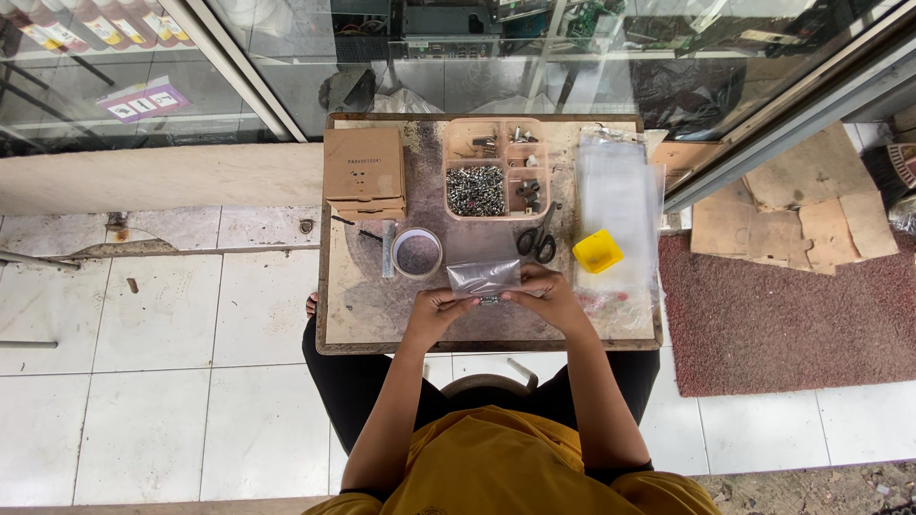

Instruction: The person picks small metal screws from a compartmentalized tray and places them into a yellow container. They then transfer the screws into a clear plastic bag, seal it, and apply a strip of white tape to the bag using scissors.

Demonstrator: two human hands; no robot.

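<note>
Scissors point(539, 238); tape roll point(417, 253); cardboard box point(364, 174)

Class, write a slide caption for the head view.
Both hands hold a small clear bag over a worn table.

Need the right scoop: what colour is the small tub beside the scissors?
Yellow small tub, clearest in the head view.
</note>
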